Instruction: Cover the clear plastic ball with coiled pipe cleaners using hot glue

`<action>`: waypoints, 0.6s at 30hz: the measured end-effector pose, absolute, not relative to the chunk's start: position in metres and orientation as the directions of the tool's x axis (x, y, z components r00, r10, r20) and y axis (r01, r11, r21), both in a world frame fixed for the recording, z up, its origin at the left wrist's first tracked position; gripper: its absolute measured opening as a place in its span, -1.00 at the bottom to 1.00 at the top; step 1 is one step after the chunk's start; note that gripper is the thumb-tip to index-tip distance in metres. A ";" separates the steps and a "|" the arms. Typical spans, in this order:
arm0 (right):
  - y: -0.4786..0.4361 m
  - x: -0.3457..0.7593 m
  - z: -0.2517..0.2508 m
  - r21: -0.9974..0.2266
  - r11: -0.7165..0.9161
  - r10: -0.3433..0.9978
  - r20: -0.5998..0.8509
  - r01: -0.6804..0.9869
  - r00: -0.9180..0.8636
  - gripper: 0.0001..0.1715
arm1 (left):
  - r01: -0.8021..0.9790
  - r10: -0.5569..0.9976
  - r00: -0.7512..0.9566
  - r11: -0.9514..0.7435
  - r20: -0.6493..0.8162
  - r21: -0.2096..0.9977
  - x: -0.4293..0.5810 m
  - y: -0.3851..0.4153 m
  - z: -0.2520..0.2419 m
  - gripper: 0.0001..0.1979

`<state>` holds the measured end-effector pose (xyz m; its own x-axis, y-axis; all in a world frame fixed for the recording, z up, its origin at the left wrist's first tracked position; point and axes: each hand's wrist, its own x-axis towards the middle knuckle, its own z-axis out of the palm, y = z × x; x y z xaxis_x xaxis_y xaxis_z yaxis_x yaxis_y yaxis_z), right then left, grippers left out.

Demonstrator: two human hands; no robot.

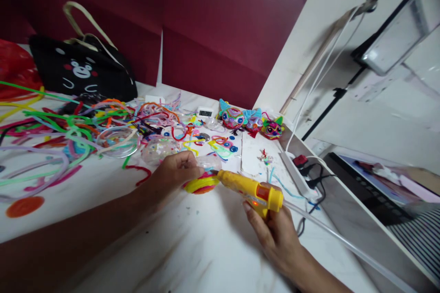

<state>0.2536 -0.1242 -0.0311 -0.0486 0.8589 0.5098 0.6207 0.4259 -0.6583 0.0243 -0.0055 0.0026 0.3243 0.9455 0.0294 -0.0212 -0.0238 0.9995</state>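
Note:
My right hand (275, 233) is closed round the grip of a yellow hot glue gun (250, 190), with a clear glue stick trailing from its back. The nozzle points left at a small craft piece with a yellow and pink pipe-cleaner rim (201, 185) lying on the white table (192, 247). My left hand (175, 171) is closed on that craft piece, fingers pinching its top edge beside the nozzle. What the fingers cover of the piece is hidden.
A heap of coloured pipe cleaners (68, 128) covers the left side, with a clear dish (117, 142). Three finished pipe-cleaner faces (252, 121) stand at the back. A black bear-print bag (82, 73), a power strip (297, 174) and a laptop (378, 187) are nearby.

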 end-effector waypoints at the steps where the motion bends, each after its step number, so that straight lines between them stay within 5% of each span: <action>1: -0.124 0.253 -0.031 -0.652 0.427 0.857 0.512 0.627 -0.051 -0.89 | -0.026 0.946 0.323 -0.023 0.030 0.999 0.024 -0.005 0.002 -0.66; 18: -0.127 0.251 -0.028 -0.694 0.389 0.876 0.482 0.606 -0.011 -0.96 | 0.043 0.949 0.312 -0.052 0.036 0.998 0.020 -0.001 0.000 -0.65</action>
